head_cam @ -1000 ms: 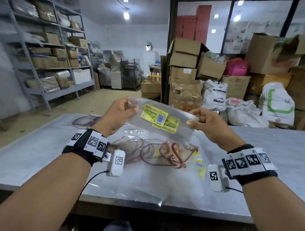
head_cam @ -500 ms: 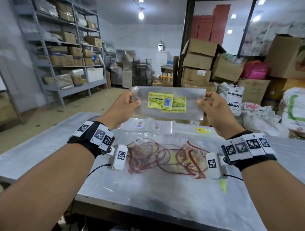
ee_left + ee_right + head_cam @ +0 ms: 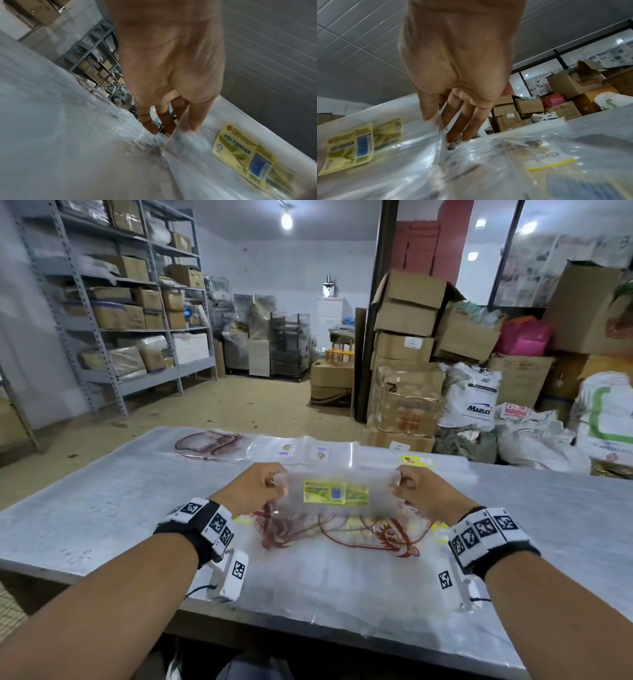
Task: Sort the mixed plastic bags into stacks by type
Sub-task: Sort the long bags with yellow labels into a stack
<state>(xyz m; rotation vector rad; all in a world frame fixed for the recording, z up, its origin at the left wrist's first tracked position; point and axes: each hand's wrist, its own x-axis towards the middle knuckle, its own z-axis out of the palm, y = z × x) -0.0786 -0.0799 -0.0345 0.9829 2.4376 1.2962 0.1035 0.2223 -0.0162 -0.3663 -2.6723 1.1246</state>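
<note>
Holding a clear bag by its two short ends, the left hand and right hand are pinching it in the middle of the frame, thumbs on the near side and fingers behind. Both forearms are reaching forward from the lower corners. The bag, with a yellow label, is hanging stretched over a pile on the table. Sorted bags are lying above it in the frame.

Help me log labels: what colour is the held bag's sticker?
Yellow-green sticker, with a blue barcode; clearest from the left wrist.
</note>
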